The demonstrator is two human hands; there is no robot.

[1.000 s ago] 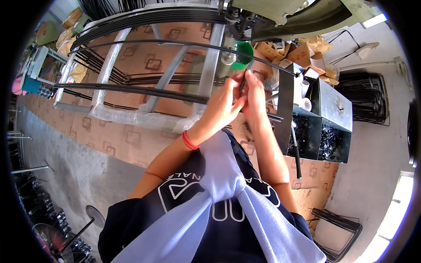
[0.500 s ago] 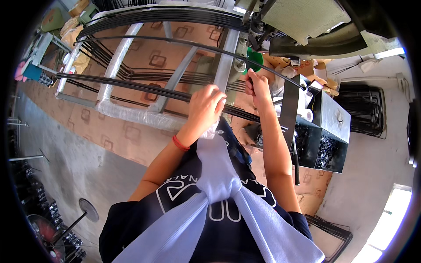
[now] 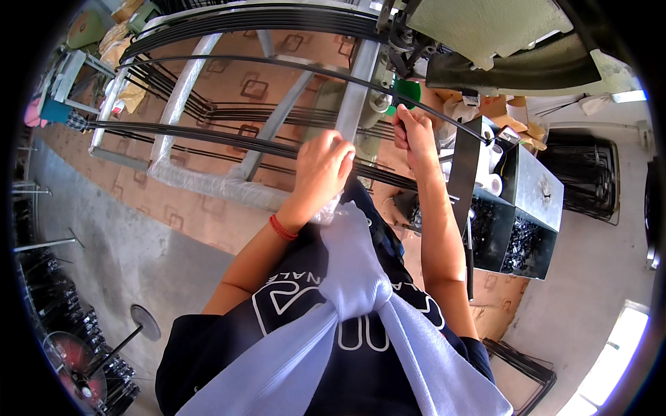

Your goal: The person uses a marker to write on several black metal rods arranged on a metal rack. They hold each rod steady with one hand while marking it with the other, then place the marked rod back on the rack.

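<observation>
Head view: the left hand (image 3: 323, 163) curls loosely over a bundle of black rods (image 3: 208, 137); whether it grips them cannot be told. The right hand (image 3: 416, 139) is drawn into a fist just below a single black rod (image 3: 444, 118), its contents hidden. That rod lies apart, beneath a green machine (image 3: 485, 31); many more rest across the plastic-wrapped frame (image 3: 201, 179). Which are finished is unclear.

You're in a mfg. workshop: pale-green machine (image 3: 489, 28); L of it, black rods (image 3: 277, 23) on a metal frame (image 3: 208, 182); your side of it, metal bin (image 3: 538, 182) w/ small black parts (image 3: 527, 243); nr it, cardboard boxes (image 3: 496, 105).
</observation>
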